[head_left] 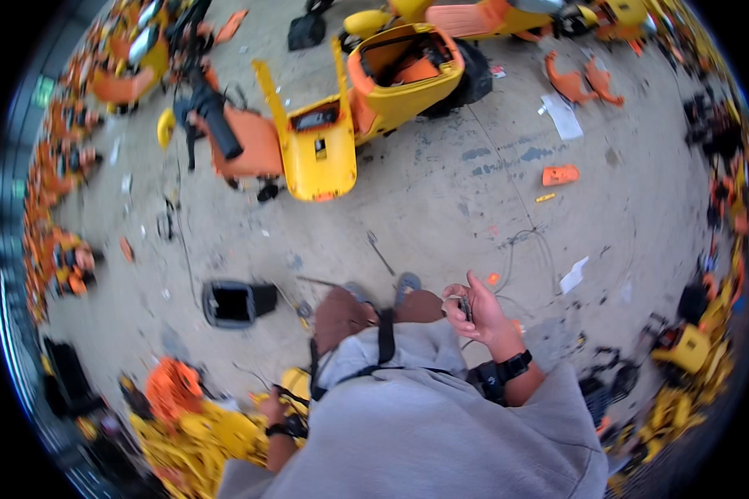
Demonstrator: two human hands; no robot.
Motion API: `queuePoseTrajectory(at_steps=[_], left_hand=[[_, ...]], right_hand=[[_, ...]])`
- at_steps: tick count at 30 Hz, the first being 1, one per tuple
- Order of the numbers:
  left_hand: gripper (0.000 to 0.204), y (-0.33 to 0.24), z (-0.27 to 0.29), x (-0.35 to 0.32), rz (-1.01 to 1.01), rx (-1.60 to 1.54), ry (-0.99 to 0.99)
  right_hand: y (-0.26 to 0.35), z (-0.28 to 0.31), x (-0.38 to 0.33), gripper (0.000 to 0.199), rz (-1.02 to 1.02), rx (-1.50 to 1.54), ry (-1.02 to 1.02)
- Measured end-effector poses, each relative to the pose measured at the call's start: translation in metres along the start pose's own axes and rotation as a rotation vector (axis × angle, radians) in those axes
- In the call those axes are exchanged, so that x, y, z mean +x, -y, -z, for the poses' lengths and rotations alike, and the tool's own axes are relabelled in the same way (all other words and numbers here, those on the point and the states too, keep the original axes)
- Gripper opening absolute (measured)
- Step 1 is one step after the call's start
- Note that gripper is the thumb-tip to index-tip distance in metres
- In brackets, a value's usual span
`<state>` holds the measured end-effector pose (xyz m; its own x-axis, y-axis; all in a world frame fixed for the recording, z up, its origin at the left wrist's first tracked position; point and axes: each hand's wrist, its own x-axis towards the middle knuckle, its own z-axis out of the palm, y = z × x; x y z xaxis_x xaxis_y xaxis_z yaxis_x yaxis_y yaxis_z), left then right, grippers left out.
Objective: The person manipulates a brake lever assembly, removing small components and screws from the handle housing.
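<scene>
My right hand [479, 314] is held in front of my right thigh, palm turned up and thumb raised. Its fingers curl around a small dark metallic piece [464, 309], too small to name. Low at my left side is my left hand [272, 407], its fingers drawn together beside a thin black cord-like thing; what it holds is unclear. Ahead of me stands a yellow and orange scooter [318, 150], with black handlebars [216, 121] to the left. Its open yellow compartment [408, 66] has orange parts inside.
A black bin-like box [229, 304] lies on the floor front left. Yellow and orange panels [200, 424] are heaped behind my left side. An orange part [560, 175], white paper [562, 116] and a dark rod [381, 253] lie ahead. More scooters [125, 75] line the left.
</scene>
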<state>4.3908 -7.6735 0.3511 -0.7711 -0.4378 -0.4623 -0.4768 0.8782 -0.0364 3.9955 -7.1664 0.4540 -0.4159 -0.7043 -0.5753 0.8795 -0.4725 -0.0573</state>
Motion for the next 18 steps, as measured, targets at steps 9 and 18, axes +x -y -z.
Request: queuePoseTrajectory(at_steps=[9,18], left_hand=[[0.028,-0.144,0.098,0.142,0.351,-0.574,0.564],[0.053,-0.214,0.062,0.340,0.296,-0.643,0.598]], right_hand=[[0.002,-0.015,-0.068,0.037,0.204,0.135,0.063],[0.014,0.022,-0.077,0.026,0.364,0.159,-0.419]])
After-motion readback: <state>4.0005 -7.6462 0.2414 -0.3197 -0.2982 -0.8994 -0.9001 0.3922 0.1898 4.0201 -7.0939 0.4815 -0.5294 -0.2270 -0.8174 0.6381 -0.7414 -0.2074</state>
